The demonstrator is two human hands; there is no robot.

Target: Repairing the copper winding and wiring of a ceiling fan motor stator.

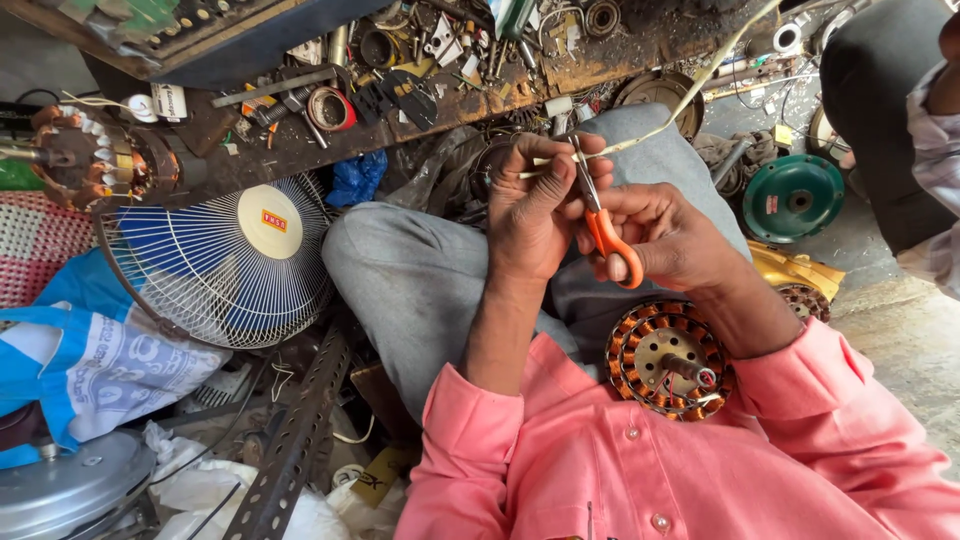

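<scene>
1. Scissors w/ orange handles sit in right hand; fingers thru the loops, closed round them, blades pointing up toward the bench.
2. Left hand is curled shut, pinching a pale cord between thumb & fingertips right beside the blade tips. Cord runs up & right from the pinch, off toward the frame's top edge.
3. Blades look nearly closed on the cord at the pinch; can't tell if they've bitten thru.
4. Both hands hover above the lap, close together, almost touching.
5. Judgement, doing the cut well: keep cord taut btwn pinch & blades, cut close to the left fingertips but not over them, use the blade throat rather than the tips for a clean end.
6. Risk, as I read it: slack cord folds btwn the blades instead of shearing; thumb sits v. near the edge.
7. Just below the right wrist, motor winding w/ copper coils & centre shaft rests on the lap against the pink shirt.
8. Further out: white wire fan guard to the left, cluttered workbench w/ small parts above, green round cover on the floor at right.
9. Another person's sleeve shows at the far right edge, not involved.
</scene>
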